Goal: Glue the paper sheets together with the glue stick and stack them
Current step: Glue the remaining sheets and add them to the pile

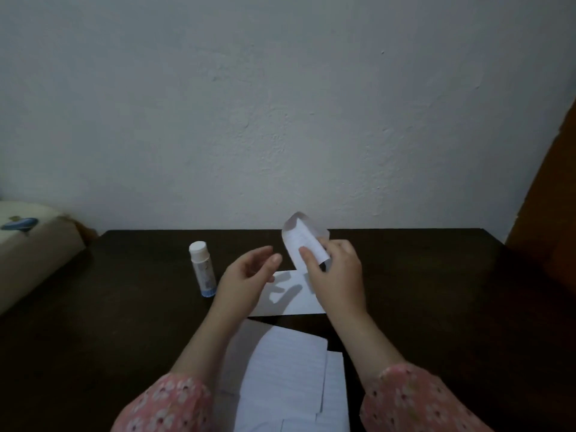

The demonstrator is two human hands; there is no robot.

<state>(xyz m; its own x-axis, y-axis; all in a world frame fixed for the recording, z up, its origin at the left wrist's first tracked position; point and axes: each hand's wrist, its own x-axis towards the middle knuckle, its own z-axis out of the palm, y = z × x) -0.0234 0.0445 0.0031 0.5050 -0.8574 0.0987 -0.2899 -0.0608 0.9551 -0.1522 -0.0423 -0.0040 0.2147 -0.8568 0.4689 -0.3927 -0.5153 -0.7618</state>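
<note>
My right hand (338, 272) pinches a small curled white paper slip (302, 236) and holds it up above the dark table (436, 291). Just left of it, my left hand (249, 275) hovers with relaxed fingers and holds nothing. Below both hands a white paper sheet (293, 299) lies flat on the table. A white glue stick (202, 269) with its cap on stands upright to the left of my left hand. Several lined paper sheets (286, 375) lie overlapped near the table's front, between my forearms.
A pale wall rises right behind the table's far edge. A cream cushioned object (34, 244) with a blue mark sits off the table's left side. A brown wooden surface (548, 207) stands at the far right.
</note>
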